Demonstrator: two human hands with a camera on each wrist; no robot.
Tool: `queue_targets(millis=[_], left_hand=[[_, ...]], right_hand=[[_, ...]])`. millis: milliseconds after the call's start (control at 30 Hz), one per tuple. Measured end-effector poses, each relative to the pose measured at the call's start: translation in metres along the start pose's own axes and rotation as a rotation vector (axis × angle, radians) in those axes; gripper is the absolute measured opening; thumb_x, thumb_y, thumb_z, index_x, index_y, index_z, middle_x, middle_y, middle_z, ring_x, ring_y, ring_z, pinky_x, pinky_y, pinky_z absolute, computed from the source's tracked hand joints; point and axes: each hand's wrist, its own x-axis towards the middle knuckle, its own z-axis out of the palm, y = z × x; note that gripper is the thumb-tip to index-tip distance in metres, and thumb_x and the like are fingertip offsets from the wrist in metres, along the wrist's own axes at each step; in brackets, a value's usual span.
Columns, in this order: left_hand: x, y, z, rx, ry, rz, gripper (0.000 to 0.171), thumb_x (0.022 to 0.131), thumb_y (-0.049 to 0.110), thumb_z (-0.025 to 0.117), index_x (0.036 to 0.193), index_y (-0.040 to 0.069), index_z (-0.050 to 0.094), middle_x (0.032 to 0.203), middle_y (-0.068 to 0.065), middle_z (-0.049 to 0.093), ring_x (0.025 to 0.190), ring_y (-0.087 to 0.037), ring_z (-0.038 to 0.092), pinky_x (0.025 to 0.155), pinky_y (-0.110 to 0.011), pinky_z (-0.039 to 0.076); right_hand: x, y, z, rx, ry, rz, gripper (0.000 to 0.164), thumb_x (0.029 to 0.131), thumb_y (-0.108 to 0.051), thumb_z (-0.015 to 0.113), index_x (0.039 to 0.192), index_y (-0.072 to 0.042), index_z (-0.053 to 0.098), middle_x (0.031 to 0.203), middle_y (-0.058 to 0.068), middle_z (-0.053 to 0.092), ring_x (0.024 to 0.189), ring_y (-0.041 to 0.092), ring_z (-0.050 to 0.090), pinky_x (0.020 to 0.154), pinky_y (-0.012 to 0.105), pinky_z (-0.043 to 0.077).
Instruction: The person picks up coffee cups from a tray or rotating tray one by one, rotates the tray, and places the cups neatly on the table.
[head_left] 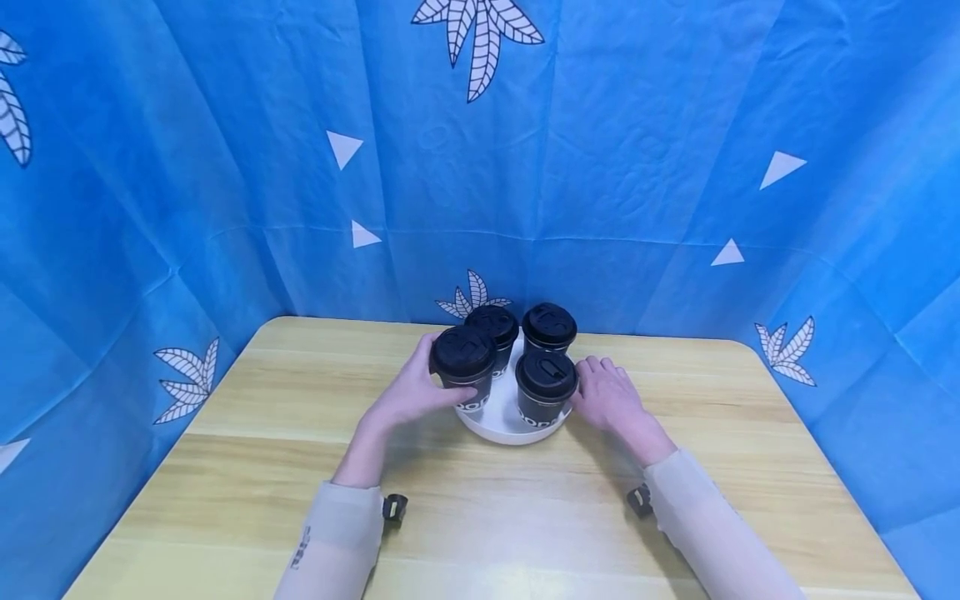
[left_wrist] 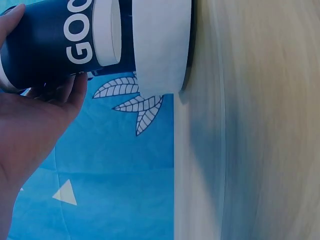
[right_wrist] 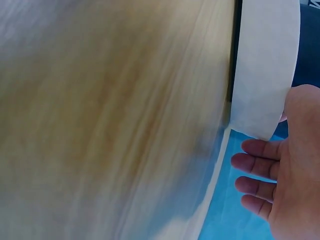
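My left hand (head_left: 412,387) grips a dark paper coffee cup (head_left: 467,396) with a black lid, thumb in front and fingers behind. In the left wrist view this cup (left_wrist: 45,42), with white lettering, has its base a little above the rim of the white round tray (left_wrist: 162,45). Another lidded cup (head_left: 542,404) stands at the tray's front right, and two more, a left one (head_left: 493,325) and a right one (head_left: 550,325), stand behind. My right hand (head_left: 607,392) holds the tray's right rim (right_wrist: 265,65), with its fingers (right_wrist: 257,165) bent beside it; the thumb tip is partly hidden.
The tray rests toward the back of a light wooden table (head_left: 517,517). A blue patterned curtain (head_left: 465,167) hangs behind the table and along both sides. Small black clips sit at the left cuff (head_left: 393,508) and right cuff (head_left: 640,500).
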Motion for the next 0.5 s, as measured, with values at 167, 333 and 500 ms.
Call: queue_targets(millis=[167, 333, 500], left_hand=[[-0.003, -0.001, -0.006, -0.01, 0.023, 0.006, 0.09, 0.076, 0.013, 0.092, 0.147, 0.005, 0.037, 0.149, -0.016, 0.051, 0.138, -0.036, 0.048, 0.122, -0.06, 0.025], [-0.004, -0.002, -0.014, -0.026, 0.043, 0.036, 0.087, 0.076, 0.009, 0.091, 0.145, 0.005, 0.038, 0.148, -0.015, 0.05, 0.135, -0.035, 0.049, 0.121, -0.059, 0.028], [-0.003, -0.002, -0.022, -0.02, 0.078, 0.034, 0.087, 0.076, 0.008, 0.091, 0.145, 0.004, 0.038, 0.148, -0.016, 0.047, 0.133, -0.036, 0.049, 0.119, -0.057, 0.031]], right_hand=[[-0.001, 0.0, -0.001, 0.01, -0.001, 0.002, 0.04, 0.103, -0.037, 0.051, 0.12, -0.002, 0.06, 0.119, 0.017, 0.06, 0.111, 0.037, 0.052, 0.09, 0.052, 0.047], [-0.002, -0.002, -0.002, 0.013, -0.008, 0.005, 0.042, 0.103, -0.039, 0.052, 0.12, -0.002, 0.06, 0.119, 0.017, 0.061, 0.11, 0.037, 0.053, 0.089, 0.052, 0.047], [-0.002, -0.002, -0.003, 0.01, -0.01, 0.009, 0.042, 0.103, -0.04, 0.052, 0.12, -0.002, 0.06, 0.119, 0.017, 0.061, 0.111, 0.037, 0.052, 0.09, 0.051, 0.047]])
